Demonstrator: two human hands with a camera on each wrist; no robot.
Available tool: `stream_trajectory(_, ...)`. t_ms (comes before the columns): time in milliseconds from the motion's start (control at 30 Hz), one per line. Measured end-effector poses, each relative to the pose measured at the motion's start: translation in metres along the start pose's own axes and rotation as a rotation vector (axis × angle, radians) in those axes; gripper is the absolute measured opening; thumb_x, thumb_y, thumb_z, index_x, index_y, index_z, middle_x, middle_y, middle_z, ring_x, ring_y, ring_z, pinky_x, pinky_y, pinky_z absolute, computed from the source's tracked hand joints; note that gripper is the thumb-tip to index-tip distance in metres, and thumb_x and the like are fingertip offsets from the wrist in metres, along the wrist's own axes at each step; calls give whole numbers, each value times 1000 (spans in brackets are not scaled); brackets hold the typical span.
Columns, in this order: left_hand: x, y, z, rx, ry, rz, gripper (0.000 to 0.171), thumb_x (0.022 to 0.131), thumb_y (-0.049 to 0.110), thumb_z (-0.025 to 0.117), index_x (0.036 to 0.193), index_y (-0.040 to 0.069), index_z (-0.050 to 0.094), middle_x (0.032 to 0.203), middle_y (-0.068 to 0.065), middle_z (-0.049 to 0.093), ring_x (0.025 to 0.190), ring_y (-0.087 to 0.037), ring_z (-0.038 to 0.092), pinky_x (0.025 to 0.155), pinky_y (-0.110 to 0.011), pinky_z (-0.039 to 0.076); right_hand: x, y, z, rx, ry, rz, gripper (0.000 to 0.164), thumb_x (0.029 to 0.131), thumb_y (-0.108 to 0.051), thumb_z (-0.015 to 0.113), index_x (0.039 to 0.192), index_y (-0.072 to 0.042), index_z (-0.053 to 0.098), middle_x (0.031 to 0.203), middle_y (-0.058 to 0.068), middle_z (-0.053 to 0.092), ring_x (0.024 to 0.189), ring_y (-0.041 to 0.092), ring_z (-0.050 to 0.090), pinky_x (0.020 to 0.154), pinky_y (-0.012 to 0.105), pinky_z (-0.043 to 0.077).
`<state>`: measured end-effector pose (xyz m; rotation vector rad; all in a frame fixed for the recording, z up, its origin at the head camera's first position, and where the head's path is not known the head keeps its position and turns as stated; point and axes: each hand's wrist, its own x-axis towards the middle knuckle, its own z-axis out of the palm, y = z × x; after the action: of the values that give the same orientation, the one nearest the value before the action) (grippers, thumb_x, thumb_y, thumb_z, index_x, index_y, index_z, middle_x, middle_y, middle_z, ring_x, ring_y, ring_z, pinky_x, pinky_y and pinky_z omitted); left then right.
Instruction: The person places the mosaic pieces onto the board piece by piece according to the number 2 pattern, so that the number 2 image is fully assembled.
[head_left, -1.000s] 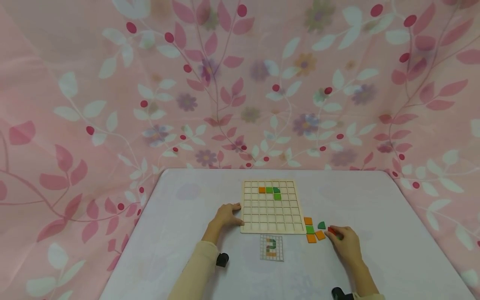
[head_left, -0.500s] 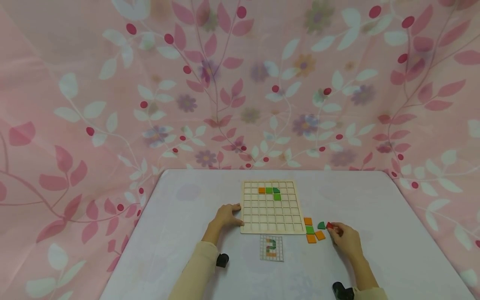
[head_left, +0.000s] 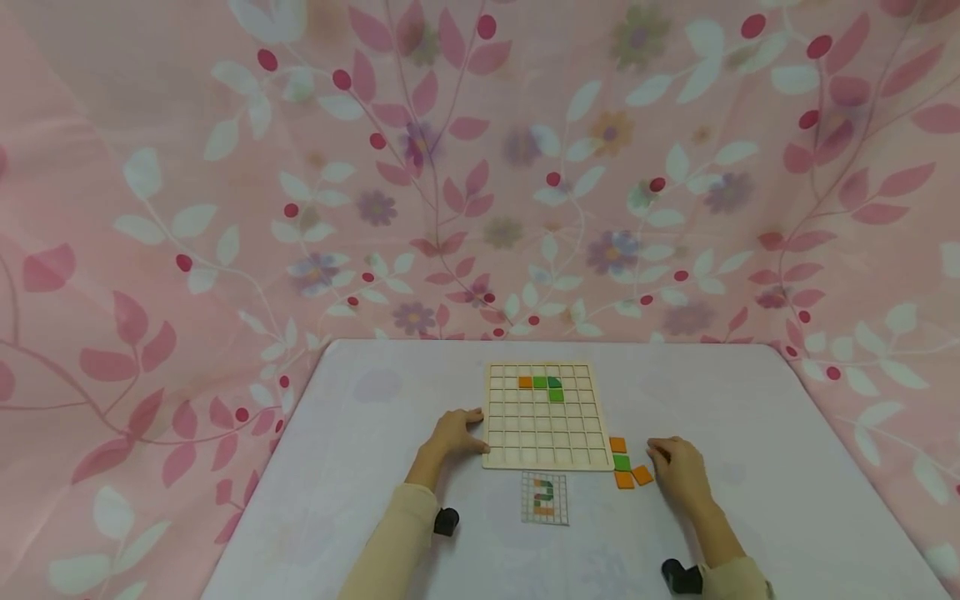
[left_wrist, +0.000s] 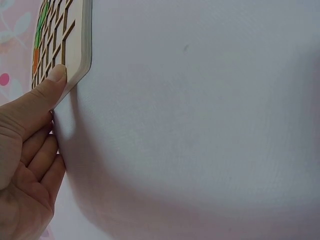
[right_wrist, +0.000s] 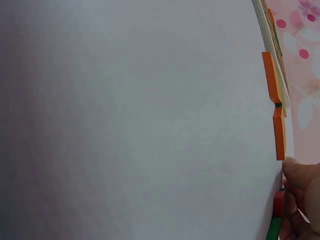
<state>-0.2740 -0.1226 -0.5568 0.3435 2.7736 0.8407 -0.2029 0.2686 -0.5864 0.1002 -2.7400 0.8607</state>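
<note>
A square wooden grid board [head_left: 525,425] lies on the table, with an orange square, green squares and a dark green quarter-circle in its cells. My left hand [head_left: 450,433] rests at the board's left edge. In the left wrist view, its thumb [left_wrist: 57,75] lies over the board's corner. My right hand [head_left: 684,473], right of the loose tiles, pinches a dark green quarter-circle tile mostly hidden by the fingers. Beneath that hand, the right wrist view shows a red tile [right_wrist: 278,204] and a green tile [right_wrist: 273,229]. Orange tiles [head_left: 642,475] lie just left of the fingers.
Beside the board's lower right corner are an orange square [head_left: 617,444] and a green square [head_left: 622,462]. A small pattern card [head_left: 545,498] with a coloured figure on a grid lies in front of the board. Pink floral cloth [head_left: 480,183] hangs behind the table.
The right hand has moved from the red tile slightly away from me and to the left, onto the loose dark green quarter-circle, which the fingers now hide. The left hand stays at the board.
</note>
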Motion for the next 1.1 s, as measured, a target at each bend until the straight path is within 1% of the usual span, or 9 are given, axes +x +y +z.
stream_trajectory(67,0,0,-1,-1,-4,2,67,66,24,85,125,2,60,136,-6,53,125,-37,45,106,-47,35,2,3,-5,41,-20,37,28,84,-6,68,106,11,65,94,24,63,83,35,62,75,51,52)
stream_trajectory(167,0,1,-1,4,-7,13,67,67,25,85,124,1,60,135,-7,54,125,-37,46,106,-47,35,1,8,-17,91,-112,60,33,82,-6,71,109,11,64,100,25,61,86,35,63,77,48,54)
stream_trajectory(267,0,2,-1,9,-4,13,67,67,25,85,124,1,60,135,-6,54,125,-36,46,106,-46,35,0,9,-28,109,-222,48,29,80,-4,71,105,8,67,99,22,61,89,37,61,79,51,52)
stream_trajectory(367,0,1,-1,12,5,11,67,66,25,85,124,1,61,135,-6,54,125,-36,46,105,-46,36,0,10,-33,86,-273,43,24,79,-5,71,100,6,69,93,17,62,88,37,59,79,53,51)
stream_trajectory(533,0,0,-1,4,3,4,68,66,25,85,125,1,60,136,-6,54,126,-36,45,106,-47,35,-2,12,-27,20,-209,47,21,80,-10,72,95,5,71,88,17,64,85,37,61,76,51,52)
stream_trajectory(667,1,0,-1,-1,-1,2,68,67,24,85,125,2,60,136,-6,53,127,-36,45,106,-47,35,-1,12,-24,11,-165,31,21,79,-9,73,93,6,71,87,19,64,81,35,62,72,48,53)
stream_trajectory(833,2,-2,0,-4,8,-2,68,66,24,85,125,2,60,136,-5,53,127,-35,45,107,-46,35,0,9,-31,74,-233,-17,27,75,1,73,98,12,67,94,21,61,78,29,62,66,36,55)
stream_trajectory(967,1,-2,0,18,12,21,67,66,24,85,124,1,61,134,-7,54,124,-35,47,105,-46,37,1,10,-34,106,-290,-16,30,74,2,72,101,14,65,97,23,58,79,26,61,66,34,55)
stream_trajectory(1100,2,-2,0,21,6,27,66,66,23,85,124,2,61,134,-7,54,123,-35,48,104,-46,37,-1,11,-33,105,-282,-4,27,76,1,72,100,13,66,98,22,59,78,25,61,67,33,56)
